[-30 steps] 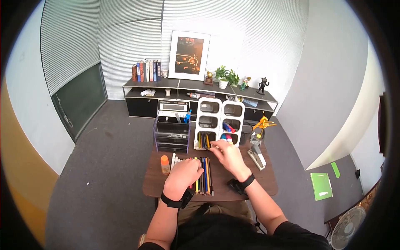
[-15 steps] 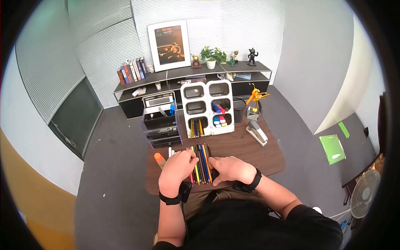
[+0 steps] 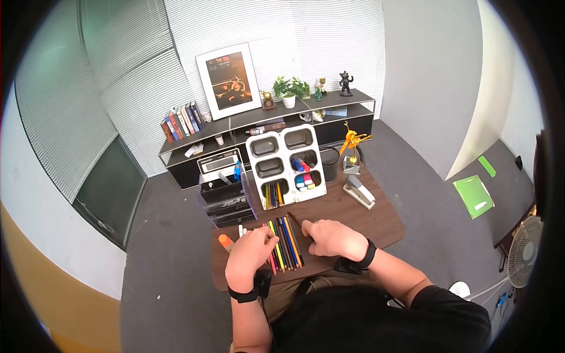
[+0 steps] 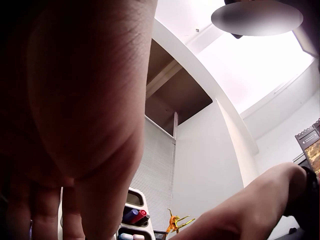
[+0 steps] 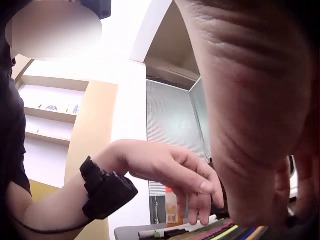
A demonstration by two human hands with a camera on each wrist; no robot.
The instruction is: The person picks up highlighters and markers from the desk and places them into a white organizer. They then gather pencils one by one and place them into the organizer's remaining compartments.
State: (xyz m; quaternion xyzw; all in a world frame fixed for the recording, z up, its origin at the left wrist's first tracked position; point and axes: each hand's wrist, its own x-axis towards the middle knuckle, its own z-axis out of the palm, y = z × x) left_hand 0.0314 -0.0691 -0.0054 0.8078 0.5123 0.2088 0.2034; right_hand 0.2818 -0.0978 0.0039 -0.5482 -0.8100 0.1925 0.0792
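Note:
A row of coloured pencils (image 3: 286, 244) lies side by side on the brown desk (image 3: 379, 217) in front of me. My left hand (image 3: 252, 253) is over the row's left side, fingers pointing down, loosely bent; in the right wrist view its fingertips hang close above the white markers (image 5: 205, 221). At the row's right end, my right hand (image 3: 338, 238) pinches a dark brown pencil (image 3: 293, 219), slanted away from the others. The right hand covers the pencil's near end. Behind the row leans a white six-bin organizer (image 3: 281, 144), with pencils (image 3: 274, 194) in its lower left bin.
Coloured markers (image 3: 303, 166) and pastel highlighters (image 3: 306, 180) fill two right-hand bins. An orange-capped glue bottle (image 3: 226, 242) stands left of my left hand. A clear-and-black drawer box (image 3: 226, 209) is at the back left. At the right are a stapler (image 3: 359, 193) and a golden ornament (image 3: 355, 141).
My right hand has come back from the organizer's lower left bin to the row's right end, then drawn the brown pencil slightly right. The left hand stays over the row.

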